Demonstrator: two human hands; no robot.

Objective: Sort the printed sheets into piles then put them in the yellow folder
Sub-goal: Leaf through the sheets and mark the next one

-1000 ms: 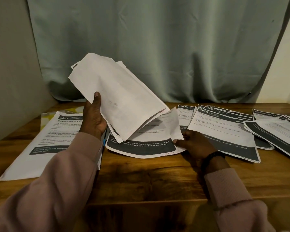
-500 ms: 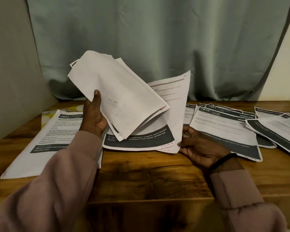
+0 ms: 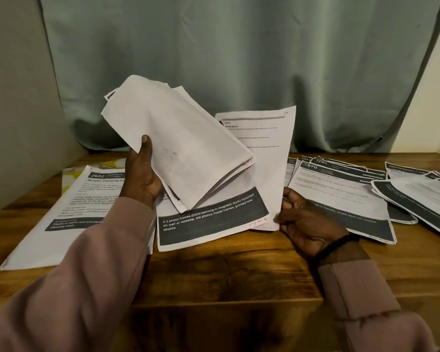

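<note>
My left hand (image 3: 141,176) grips a bent stack of printed sheets (image 3: 178,146), blank backs toward me, raised above the table's middle. My right hand (image 3: 305,219) pinches the lower edge of a single printed sheet (image 3: 267,153), which stands upright behind the stack. Under both lies a sheet with a dark band about photo frames (image 3: 211,219). A pile headed 2652 (image 3: 69,207) rests at the left, on top of the yellow folder (image 3: 69,174), of which only a patterned corner shows. More piles (image 3: 341,199) lie to the right.
The wooden table (image 3: 226,270) runs to a front edge near my arms. A further spread of sheets (image 3: 422,196) reaches the right border. A grey-green curtain (image 3: 239,59) hangs behind, and a plain wall panel (image 3: 15,97) closes the left side.
My right hand has lifted one sheet from lying folded on the middle pile to standing upright. The stack in my left hand has risen slightly.
</note>
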